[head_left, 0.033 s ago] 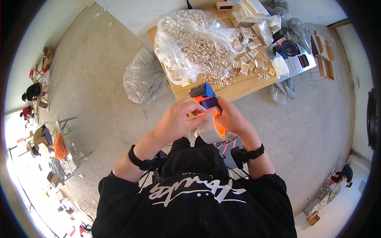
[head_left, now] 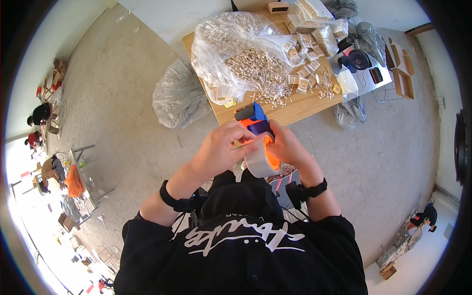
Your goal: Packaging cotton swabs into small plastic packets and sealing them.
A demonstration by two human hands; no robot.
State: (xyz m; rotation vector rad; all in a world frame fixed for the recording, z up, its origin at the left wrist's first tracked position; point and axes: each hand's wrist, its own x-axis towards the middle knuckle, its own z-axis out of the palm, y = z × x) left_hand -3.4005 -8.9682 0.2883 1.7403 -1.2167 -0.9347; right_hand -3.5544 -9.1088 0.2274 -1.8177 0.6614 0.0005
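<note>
I hold a blue and orange tape dispenser [head_left: 252,118] in front of my chest, just short of the wooden table [head_left: 300,111]. A roll of clear tape [head_left: 259,160] sits on its orange hub. My left hand [head_left: 216,150] grips the dispenser and roll from the left. From the right, my right hand [head_left: 288,145] closes on the hub side. Both wrists wear black bands.
The table carries a big clear bag of small wooden pieces [head_left: 227,39], a loose pile of thin sticks [head_left: 260,69] and several small bundles [head_left: 306,78]. A black fan [head_left: 356,60] stands to the right. Another clear bag [head_left: 178,96] lies on the floor. People [head_left: 40,114] sit far left.
</note>
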